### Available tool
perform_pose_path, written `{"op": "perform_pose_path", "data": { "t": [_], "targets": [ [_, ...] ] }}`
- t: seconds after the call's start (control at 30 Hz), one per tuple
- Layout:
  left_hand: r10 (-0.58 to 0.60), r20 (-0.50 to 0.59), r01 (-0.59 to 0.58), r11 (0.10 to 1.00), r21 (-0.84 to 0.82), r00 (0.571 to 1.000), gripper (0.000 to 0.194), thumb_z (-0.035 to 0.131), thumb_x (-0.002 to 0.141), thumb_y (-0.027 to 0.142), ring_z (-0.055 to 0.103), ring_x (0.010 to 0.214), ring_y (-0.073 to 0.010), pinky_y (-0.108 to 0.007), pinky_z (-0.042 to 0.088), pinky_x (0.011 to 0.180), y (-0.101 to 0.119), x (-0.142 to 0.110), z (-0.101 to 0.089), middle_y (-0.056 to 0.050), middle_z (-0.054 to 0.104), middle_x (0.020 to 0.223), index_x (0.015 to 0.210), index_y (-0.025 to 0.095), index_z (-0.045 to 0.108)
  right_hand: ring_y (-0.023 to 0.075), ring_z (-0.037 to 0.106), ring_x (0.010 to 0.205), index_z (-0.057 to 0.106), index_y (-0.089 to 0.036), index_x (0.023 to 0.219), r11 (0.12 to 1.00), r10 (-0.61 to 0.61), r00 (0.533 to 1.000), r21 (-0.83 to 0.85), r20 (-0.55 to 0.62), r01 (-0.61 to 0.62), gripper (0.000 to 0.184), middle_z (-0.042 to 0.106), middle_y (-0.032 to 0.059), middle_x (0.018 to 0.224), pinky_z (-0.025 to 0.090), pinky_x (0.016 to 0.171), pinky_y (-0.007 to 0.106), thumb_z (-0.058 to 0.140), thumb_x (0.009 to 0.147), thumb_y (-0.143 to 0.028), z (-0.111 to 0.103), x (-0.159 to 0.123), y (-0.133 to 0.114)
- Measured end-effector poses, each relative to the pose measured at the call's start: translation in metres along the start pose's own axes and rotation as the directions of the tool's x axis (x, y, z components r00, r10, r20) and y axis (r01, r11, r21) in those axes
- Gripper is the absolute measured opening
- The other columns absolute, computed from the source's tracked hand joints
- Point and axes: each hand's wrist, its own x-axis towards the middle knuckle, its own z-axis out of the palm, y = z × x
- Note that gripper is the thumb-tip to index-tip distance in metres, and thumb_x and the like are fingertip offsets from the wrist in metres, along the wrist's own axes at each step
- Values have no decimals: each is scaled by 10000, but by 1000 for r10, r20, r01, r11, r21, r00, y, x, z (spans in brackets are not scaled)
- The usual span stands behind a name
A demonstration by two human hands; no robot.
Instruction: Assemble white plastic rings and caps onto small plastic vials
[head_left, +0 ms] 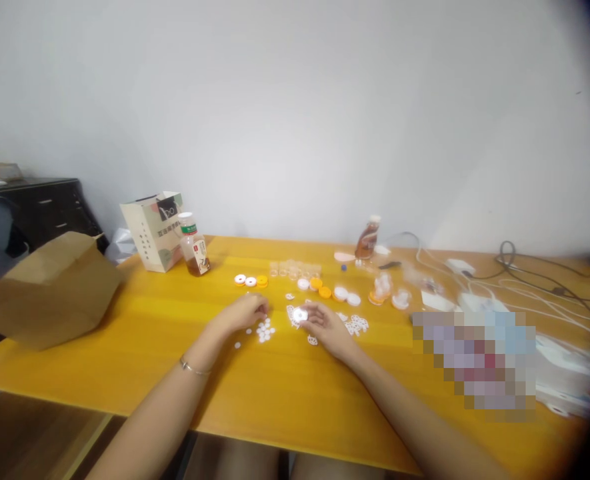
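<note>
My right hand [326,328] pinches a white round cap-like piece [299,315] with a small hole in its middle. My left hand [246,312] is closed at the fingertips, just above a loose pile of small white discs [264,331]. Whatever those fingertips hold, if anything, is too small to make out. Beside my right hand lie several white openwork pieces [357,325]. Beyond both hands runs a row of white and orange round caps [325,293], and another group of white-topped orange caps [251,282] sits to the left.
Clear small cups [295,270] stand behind the caps. A labelled bottle [195,250] and a paper gift bag [152,233] stand at the back left, near a brown paper bag [49,290]. Another bottle [367,238] stands at the back; cables [525,267] and a blurred-out area lie right.
</note>
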Motion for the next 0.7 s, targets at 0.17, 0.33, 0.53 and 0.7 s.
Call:
{"op": "perform_pose_path", "data": {
  "t": [0.17, 0.33, 0.53, 0.7],
  "targets": [
    [-6, -3, 6, 1000, 14, 1000, 135, 491, 693, 176, 534, 625, -119, -192, 363, 569, 2, -1, -3, -26, 624, 710, 737, 145, 615, 111, 528, 715, 536, -201, 879, 1000, 13, 1000, 11, 22, -14, 283, 552, 0, 805, 422, 708, 275, 644, 622, -245, 0, 0, 0],
    [-12, -32, 14, 999, 48, 999, 138, 482, 653, 140, 502, 547, -107, -197, 339, 543, 6, -1, -5, -17, 607, 615, 640, 138, 619, 114, 534, 722, 537, -204, 869, 999, 14, 999, 36, 31, -15, 285, 554, -3, 795, 427, 715, 278, 652, 613, -253, -1, 1, 0],
    [76, -189, -71, 997, 32, 979, 133, 474, 724, 176, 524, 667, -120, -201, 376, 622, 27, -1, -4, -32, 597, 725, 758, 144, 598, 122, 552, 744, 536, -202, 875, 998, 16, 999, 64, 43, -19, 305, 572, 5, 814, 433, 737, 287, 665, 608, -272, -1, 0, 0],
    [386, -249, -390, 920, 35, 888, 211, 396, 836, 276, 519, 731, -114, -202, 384, 668, 56, -6, 1, -43, 571, 775, 818, 154, 567, 136, 579, 745, 529, -201, 876, 993, 17, 997, 119, 78, -26, 340, 598, 11, 800, 442, 737, 297, 686, 586, -284, -1, 2, 1]
  ]
}}
